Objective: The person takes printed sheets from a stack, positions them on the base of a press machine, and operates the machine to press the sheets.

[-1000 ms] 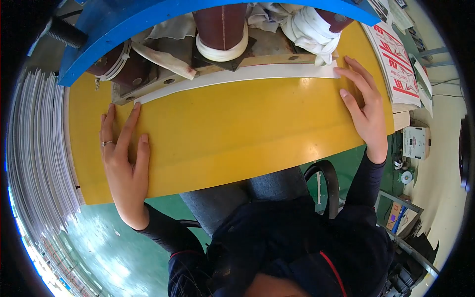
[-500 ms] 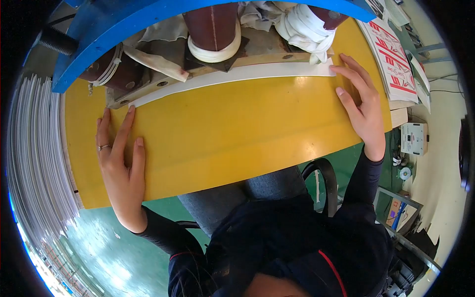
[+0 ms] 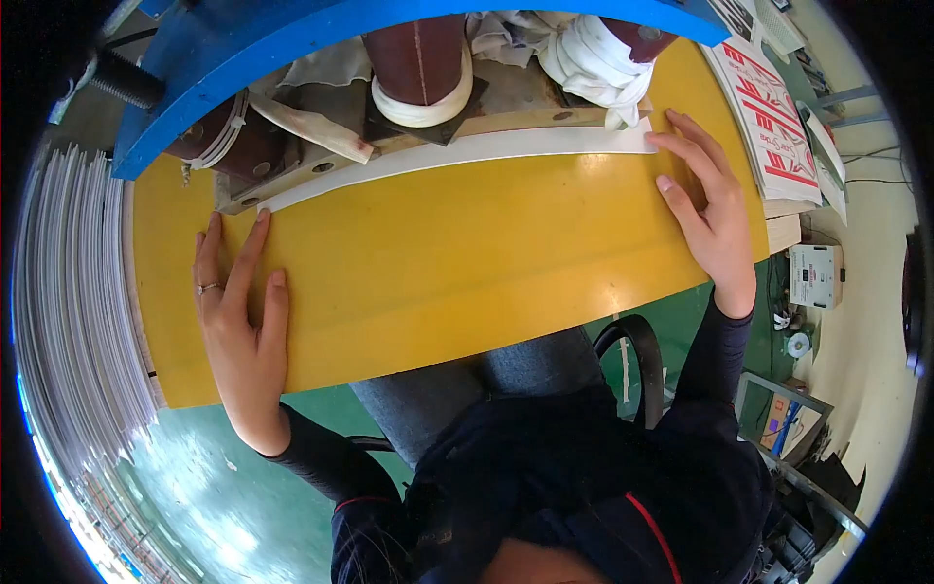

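Observation:
A long white strip (image 3: 457, 150) lies on the yellow table (image 3: 438, 253), along the front edge of the machine's base (image 3: 506, 121). My left hand (image 3: 236, 326) rests with fingers spread at the strip's left end, one fingertip touching it. At the right end, my right hand (image 3: 712, 204) has its fingers apart, with a fingertip on the strip. Neither hand grasps anything. Dark red cylinders (image 3: 416, 63) stand on the base, the middle one with a white ring around its bottom.
A blue curved frame (image 3: 409, 21) crosses the top. White cloth (image 3: 593, 70) wraps the right cylinder. A tall paper stack (image 3: 78, 302) stands left, and red-printed packages (image 3: 769, 122) lie at the back right. A dark chair arm (image 3: 642, 365) is below the table.
The whole view has shifted slightly. Both hands remain at the strip's ends, and the strip stays along the base.

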`<state>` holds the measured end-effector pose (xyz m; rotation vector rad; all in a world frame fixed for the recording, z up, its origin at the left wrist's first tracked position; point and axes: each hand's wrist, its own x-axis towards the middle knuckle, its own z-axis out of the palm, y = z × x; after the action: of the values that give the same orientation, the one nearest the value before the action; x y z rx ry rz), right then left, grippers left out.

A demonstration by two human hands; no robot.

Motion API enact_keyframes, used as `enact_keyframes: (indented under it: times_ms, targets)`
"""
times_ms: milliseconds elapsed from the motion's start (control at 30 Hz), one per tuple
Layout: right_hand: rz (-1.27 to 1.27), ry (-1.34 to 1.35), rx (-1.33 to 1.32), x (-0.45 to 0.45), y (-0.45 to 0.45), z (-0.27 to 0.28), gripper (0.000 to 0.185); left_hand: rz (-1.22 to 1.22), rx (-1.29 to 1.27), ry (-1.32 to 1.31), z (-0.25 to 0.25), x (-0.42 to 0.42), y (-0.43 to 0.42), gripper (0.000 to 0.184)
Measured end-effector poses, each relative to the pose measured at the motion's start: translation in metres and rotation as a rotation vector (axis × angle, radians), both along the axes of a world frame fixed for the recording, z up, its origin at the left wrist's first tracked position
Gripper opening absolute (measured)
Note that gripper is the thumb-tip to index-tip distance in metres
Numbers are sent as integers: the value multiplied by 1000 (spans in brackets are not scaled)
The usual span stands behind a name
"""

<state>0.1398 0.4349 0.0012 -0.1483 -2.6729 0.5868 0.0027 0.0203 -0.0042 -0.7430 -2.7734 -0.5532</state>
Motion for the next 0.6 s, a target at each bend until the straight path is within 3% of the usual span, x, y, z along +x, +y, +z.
enact_keyframes:
  times_ms: [600]
  targets:
    - [4,-48,6,-1,-3,3,36,15,52,14,3,1,3,43]
